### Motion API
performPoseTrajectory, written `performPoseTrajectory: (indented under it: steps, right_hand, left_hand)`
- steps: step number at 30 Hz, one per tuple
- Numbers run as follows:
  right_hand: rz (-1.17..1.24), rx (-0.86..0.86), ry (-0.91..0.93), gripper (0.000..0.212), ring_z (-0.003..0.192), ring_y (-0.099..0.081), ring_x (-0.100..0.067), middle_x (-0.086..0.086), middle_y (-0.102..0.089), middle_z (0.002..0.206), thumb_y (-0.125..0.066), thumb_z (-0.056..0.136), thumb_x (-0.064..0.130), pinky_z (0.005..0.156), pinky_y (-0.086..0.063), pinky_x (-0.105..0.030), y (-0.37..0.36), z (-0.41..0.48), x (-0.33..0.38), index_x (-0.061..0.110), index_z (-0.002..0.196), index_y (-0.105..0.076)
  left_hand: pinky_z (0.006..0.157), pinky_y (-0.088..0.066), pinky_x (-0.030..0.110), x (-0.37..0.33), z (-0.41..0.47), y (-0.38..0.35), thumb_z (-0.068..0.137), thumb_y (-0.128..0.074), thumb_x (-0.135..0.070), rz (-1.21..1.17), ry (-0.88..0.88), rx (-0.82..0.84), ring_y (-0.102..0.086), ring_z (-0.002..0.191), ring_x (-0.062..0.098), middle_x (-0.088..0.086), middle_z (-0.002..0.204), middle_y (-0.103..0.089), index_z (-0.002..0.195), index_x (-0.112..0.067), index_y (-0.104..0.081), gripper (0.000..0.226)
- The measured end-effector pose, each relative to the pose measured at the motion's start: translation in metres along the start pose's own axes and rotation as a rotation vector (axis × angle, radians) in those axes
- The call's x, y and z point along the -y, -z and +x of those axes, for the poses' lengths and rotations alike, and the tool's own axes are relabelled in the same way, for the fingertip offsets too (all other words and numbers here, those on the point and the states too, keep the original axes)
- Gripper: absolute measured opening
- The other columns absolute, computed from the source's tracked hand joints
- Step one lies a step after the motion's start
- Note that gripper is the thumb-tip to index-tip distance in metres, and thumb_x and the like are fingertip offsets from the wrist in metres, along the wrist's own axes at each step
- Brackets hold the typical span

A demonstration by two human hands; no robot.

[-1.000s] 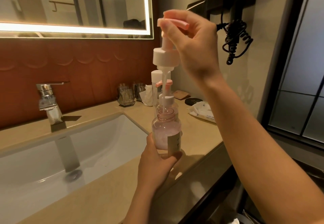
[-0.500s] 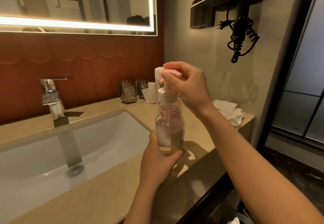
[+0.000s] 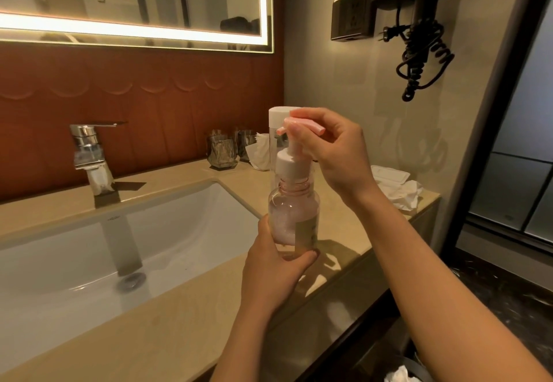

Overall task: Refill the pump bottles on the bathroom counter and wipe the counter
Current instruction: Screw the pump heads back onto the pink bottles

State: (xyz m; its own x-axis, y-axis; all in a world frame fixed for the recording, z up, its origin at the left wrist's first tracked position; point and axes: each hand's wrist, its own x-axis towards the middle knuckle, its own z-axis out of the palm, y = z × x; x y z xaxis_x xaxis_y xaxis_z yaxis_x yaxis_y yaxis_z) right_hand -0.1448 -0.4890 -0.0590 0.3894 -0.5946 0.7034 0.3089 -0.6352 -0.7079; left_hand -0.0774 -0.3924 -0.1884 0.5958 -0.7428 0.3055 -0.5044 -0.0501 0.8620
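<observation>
Your left hand (image 3: 275,271) is gripping the base of the pump bottle (image 3: 294,217), keeping it upright over the counter (image 3: 179,330), right of the sink (image 3: 89,262). Your right hand (image 3: 338,157) is pinching the pink nozzle (image 3: 302,126), with the pump's white collar (image 3: 291,163) sitting at the bottle's neck. A white-capped bottle (image 3: 279,114) is standing just behind.

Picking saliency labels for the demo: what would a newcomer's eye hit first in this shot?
The clear pink pump bottle at centre frame, right of the sink: the left hand grips its base and the right hand pinches the pink pump head above the exposed neck threads. Next, the mirror's glowing light strip at upper left and the black coiled cord hanging on the right wall.
</observation>
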Motion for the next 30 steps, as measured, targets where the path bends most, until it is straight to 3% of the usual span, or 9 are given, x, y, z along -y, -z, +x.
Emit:
performPoseTrajectory:
  steps: [3, 7, 10, 14, 17, 20, 23, 27, 30]
  right_hand:
    - [-0.026, 0.054, -0.021, 0.025, 0.099, -0.061, -0.010, 0.001, -0.066, 0.105, -0.068, 0.084, 0.018, 0.081, -0.055, -0.025, 0.003, -0.004, -0.009, 0.010, 0.108, -0.067]
    - [-0.006, 0.053, -0.013, 0.026, 0.104, -0.060, -0.012, 0.000, -0.065, 0.111, -0.067, 0.084, 0.018, 0.088, -0.053, -0.027, 0.000, -0.013, -0.021, 0.013, 0.110, -0.065]
    - [-0.002, 0.053, -0.011, 0.027, 0.106, -0.059, -0.013, -0.001, -0.064, 0.114, -0.068, 0.084, 0.019, 0.090, -0.053, -0.031, -0.001, -0.015, -0.023, 0.015, 0.110, -0.063]
    - [-0.004, 0.126, -0.030, 0.042, 0.114, -0.056, -0.012, 0.000, -0.057, 0.127, -0.065, 0.086, 0.025, 0.092, -0.052, -0.030, 0.002, -0.019, -0.028, 0.023, 0.126, -0.052]
    - [0.044, 0.174, -0.072, 0.044, 0.113, -0.056, -0.005, 0.005, -0.056, 0.128, -0.060, 0.089, 0.028, 0.091, -0.049, -0.021, 0.006, -0.023, -0.032, 0.027, 0.131, -0.047]
    - [-0.004, 0.307, -0.178, 0.031, 0.104, -0.054, 0.005, 0.018, -0.056, 0.117, -0.054, 0.090, 0.032, 0.081, -0.045, -0.013, 0.007, -0.024, -0.033, 0.035, 0.121, -0.049]
    - [-0.014, 0.396, -0.275, 0.036, 0.108, -0.053, -0.004, 0.009, -0.055, 0.123, -0.052, 0.090, 0.034, 0.080, -0.046, -0.016, 0.004, -0.026, -0.034, 0.027, 0.125, -0.050]
    - [-0.154, 0.247, -0.252, 0.057, 0.099, -0.056, -0.005, 0.008, -0.059, 0.110, -0.067, 0.071, 0.049, 0.073, -0.045, -0.016, -0.004, -0.028, -0.031, 0.018, 0.117, -0.053]
    - [-0.350, 0.166, -0.241, 0.059, 0.089, -0.051, -0.002, 0.009, -0.050, 0.101, -0.074, 0.065, 0.052, 0.064, -0.038, -0.012, -0.012, -0.025, -0.029, 0.021, 0.105, -0.045]
  left_hand:
    - [0.065, -0.038, 0.011, 0.001, 0.001, -0.001, 0.070, -0.077, -0.045, 0.013, -0.010, -0.012, -0.050, 0.078, -0.018, -0.028, 0.099, -0.047, 0.117, -0.044, -0.028, 0.068]
    - [0.062, -0.037, 0.011, 0.000, 0.000, -0.001, 0.071, -0.078, -0.041, 0.005, -0.008, 0.008, -0.043, 0.075, -0.034, -0.029, 0.097, -0.045, 0.122, -0.041, -0.029, 0.070]
    - [0.063, -0.039, 0.011, 0.000, 0.000, -0.001, 0.071, -0.078, -0.041, 0.004, 0.000, 0.004, -0.045, 0.076, -0.031, -0.026, 0.099, -0.048, 0.124, -0.039, -0.031, 0.071]
    - [0.062, -0.038, 0.010, -0.002, -0.001, -0.001, 0.072, -0.077, -0.040, -0.008, 0.001, 0.010, -0.044, 0.077, -0.033, -0.027, 0.098, -0.049, 0.122, -0.039, -0.032, 0.068]
    - [0.065, -0.041, 0.012, 0.000, 0.000, -0.001, 0.070, -0.077, -0.042, -0.015, -0.004, -0.001, -0.047, 0.080, -0.029, -0.024, 0.103, -0.052, 0.124, -0.038, -0.034, 0.069]
    - [0.064, -0.041, 0.011, 0.000, 0.001, -0.002, 0.069, -0.078, -0.044, -0.002, -0.003, -0.009, -0.051, 0.082, -0.022, -0.023, 0.103, -0.053, 0.120, -0.040, -0.034, 0.067]
    - [0.068, -0.045, 0.013, 0.000, 0.001, -0.002, 0.069, -0.078, -0.046, 0.000, 0.000, -0.013, -0.056, 0.087, -0.005, -0.020, 0.107, -0.054, 0.121, -0.042, -0.032, 0.070]
    - [0.066, -0.044, 0.011, -0.002, 0.000, -0.001, 0.069, -0.079, -0.043, -0.013, 0.000, 0.004, -0.055, 0.077, -0.014, -0.024, 0.102, -0.052, 0.121, -0.041, -0.033, 0.070]
    - [0.065, -0.047, 0.012, -0.003, 0.000, -0.001, 0.068, -0.081, -0.043, -0.030, 0.016, 0.008, -0.056, 0.074, -0.008, -0.023, 0.103, -0.052, 0.118, -0.044, -0.032, 0.070]
